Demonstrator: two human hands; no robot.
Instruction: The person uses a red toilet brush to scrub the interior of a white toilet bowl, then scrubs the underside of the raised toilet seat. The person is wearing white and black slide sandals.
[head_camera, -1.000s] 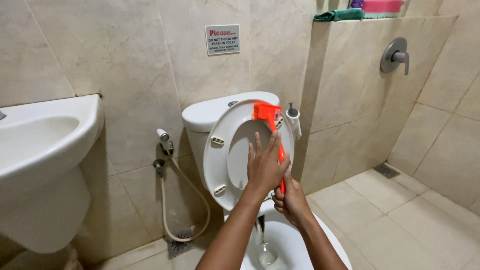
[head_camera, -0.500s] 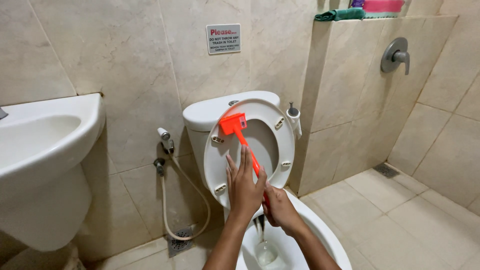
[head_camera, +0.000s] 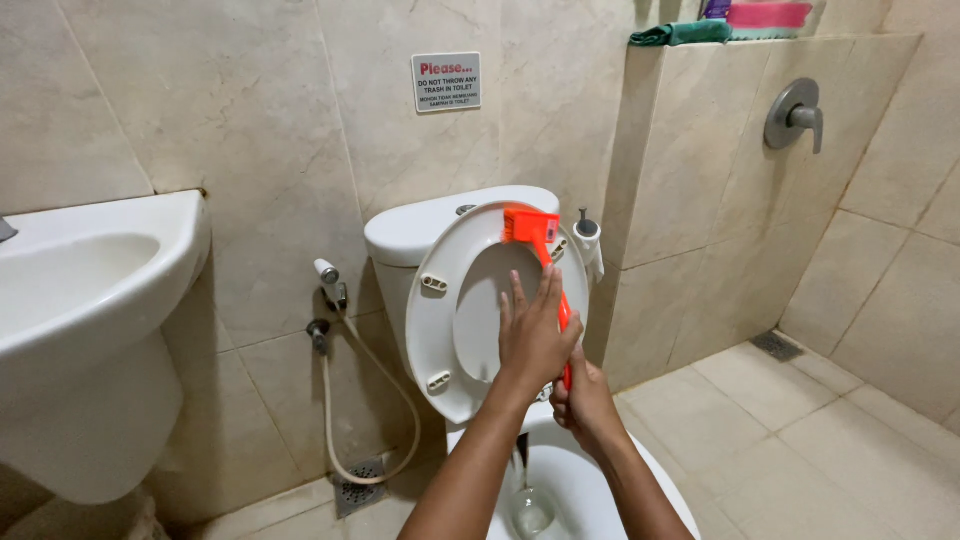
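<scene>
**Orange brush at the top of the raised seat**

Here, in the head view, the right hand (head_camera: 583, 400) has its grip closed around the lower end of the orange brush (head_camera: 538, 250), whose head sits against the upper rim of the raised toilet seat (head_camera: 440, 310), just below the cistern (head_camera: 420, 228). The left hand (head_camera: 533, 335) lies flat and open over the handle's middle, fingers spread — pressing rather than grasping. The bowl (head_camera: 575, 480) is open below the wrists. A small bottle (head_camera: 586, 232) stands just beside the seat's right edge, a spray hose (head_camera: 335, 400) hangs on the left wall, and a sink (head_camera: 90, 280) juts in at far left.

What could go wrong: with only one hand truly gripping the thin handle, a hard stroke may let the brush skid off the curved rim, and it could knock the bottle or drop into the bowl. Pushing on the upright seat might also tip it down onto the hands.

Compared with half a second ago, the brush head has swung from the seat's upper left to its upper right, and the left hand has followed it — much as it sat a second ago.
</scene>
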